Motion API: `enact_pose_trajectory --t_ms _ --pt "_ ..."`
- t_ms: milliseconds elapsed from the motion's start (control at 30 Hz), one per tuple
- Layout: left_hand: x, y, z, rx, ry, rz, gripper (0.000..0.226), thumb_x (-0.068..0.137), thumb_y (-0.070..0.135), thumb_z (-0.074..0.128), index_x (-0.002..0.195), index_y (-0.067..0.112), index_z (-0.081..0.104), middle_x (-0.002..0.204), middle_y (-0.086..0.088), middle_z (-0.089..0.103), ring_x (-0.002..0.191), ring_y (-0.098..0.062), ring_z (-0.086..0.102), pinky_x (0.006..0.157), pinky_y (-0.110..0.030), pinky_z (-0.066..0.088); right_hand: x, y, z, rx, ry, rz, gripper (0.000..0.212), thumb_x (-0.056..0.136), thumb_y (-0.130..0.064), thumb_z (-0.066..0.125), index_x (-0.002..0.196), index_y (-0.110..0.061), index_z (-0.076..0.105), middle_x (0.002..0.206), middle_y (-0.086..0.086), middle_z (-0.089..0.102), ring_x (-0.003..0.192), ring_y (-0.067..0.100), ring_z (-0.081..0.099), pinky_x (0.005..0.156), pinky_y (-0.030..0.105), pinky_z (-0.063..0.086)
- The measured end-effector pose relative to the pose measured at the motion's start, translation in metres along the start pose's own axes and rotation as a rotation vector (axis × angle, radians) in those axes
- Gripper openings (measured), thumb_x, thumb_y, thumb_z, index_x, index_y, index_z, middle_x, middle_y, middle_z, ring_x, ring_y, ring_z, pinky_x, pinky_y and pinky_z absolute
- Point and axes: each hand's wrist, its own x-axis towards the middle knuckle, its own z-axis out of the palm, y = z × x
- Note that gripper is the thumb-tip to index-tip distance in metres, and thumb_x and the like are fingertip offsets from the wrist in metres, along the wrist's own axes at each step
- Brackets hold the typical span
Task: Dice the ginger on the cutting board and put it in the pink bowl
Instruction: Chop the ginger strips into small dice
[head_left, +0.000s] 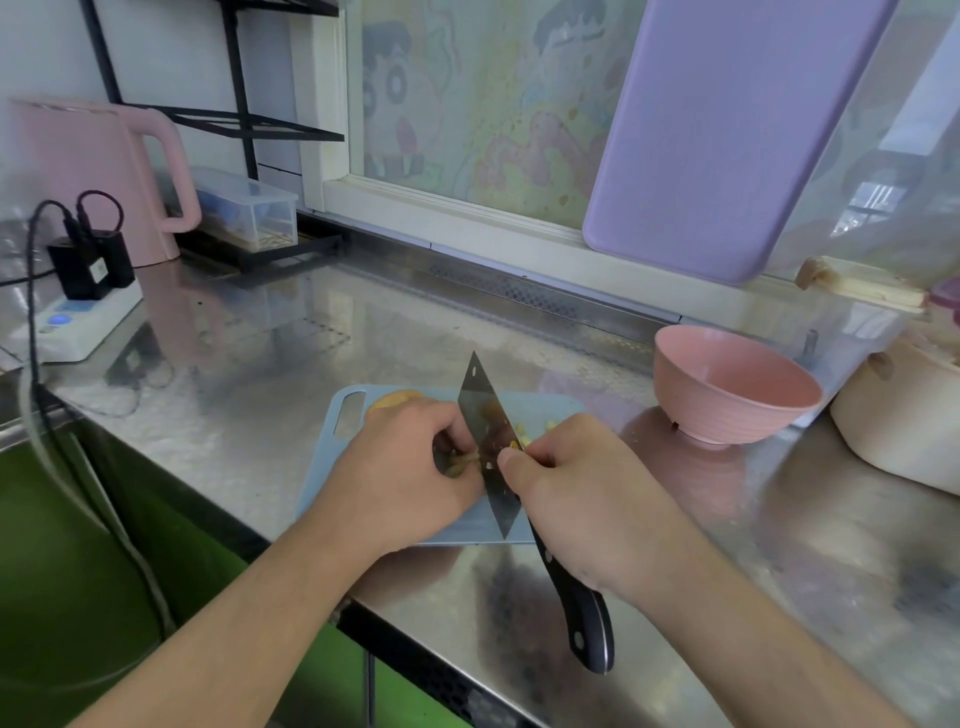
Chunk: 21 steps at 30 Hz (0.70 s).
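A small blue cutting board (332, 467) lies on the steel counter. My left hand (410, 467) holds down ginger strips (457, 462) with curled fingers, against the left face of the knife (491, 441). My right hand (576, 493) grips the knife where blade meets black handle, thumb against the blade; the handle end sticks out toward me. Small diced ginger bits (540, 428) lie on the board right of the blade. A larger ginger piece (395, 400) sits at the board's far left, behind my left hand. The pink bowl (732, 389) stands right of the board.
A cream pot (904, 415) sits at the right edge beside the bowl. A purple board (727, 130) leans on the window. At the left are a pink kettle (98, 171), a power strip with chargers (78, 317), a clear box (249, 208). The counter's front edge runs diagonally below my arms.
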Motion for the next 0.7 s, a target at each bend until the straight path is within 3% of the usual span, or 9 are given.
enact_pose_trajectory --t_ms 300,367,500,700 --pt "-0.001 0.003 -0.002 0.089 -0.026 0.01 0.015 0.073 0.037 0.074 0.08 0.035 0.061 0.083 0.015 0.061 0.093 -0.006 0.057 0.079 -0.035 0.052 -0.001 0.003 -0.003 0.001 -0.005 -0.036 0.054 0.101 -0.036 0.057 0.059 -0.011 0.034 0.049 0.004 0.035 0.045 0.02 0.036 0.051 0.034 0.031" --pt "-0.001 0.002 -0.002 0.063 -0.036 -0.018 0.015 0.074 0.035 0.077 0.08 0.035 0.063 0.086 0.015 0.063 0.092 -0.004 0.059 0.078 -0.032 0.053 -0.001 0.005 -0.003 0.002 -0.005 -0.042 0.054 0.101 -0.036 0.057 0.059 -0.011 0.033 0.048 0.004 0.035 0.046 0.021 0.038 0.051 0.034 0.032" --pt "0.0 0.002 -0.001 0.028 -0.046 -0.02 0.017 0.079 0.026 0.081 0.081 0.034 0.067 0.086 0.014 0.064 0.084 0.003 0.059 0.069 -0.013 0.044 -0.001 0.008 -0.007 0.005 -0.011 -0.051 0.054 0.101 -0.037 0.057 0.06 -0.011 0.034 0.049 0.005 0.035 0.047 0.023 0.04 0.052 0.034 0.034" --pt "0.0 0.003 -0.002 -0.022 -0.088 0.003 0.014 0.086 0.026 0.083 0.087 0.033 0.07 0.09 0.015 0.065 0.086 0.003 0.059 0.071 -0.009 0.045 -0.003 0.008 -0.013 -0.018 -0.01 -0.06 0.054 0.101 -0.036 0.057 0.062 -0.008 0.033 0.051 0.006 0.032 0.049 0.021 0.035 0.052 0.035 0.031"
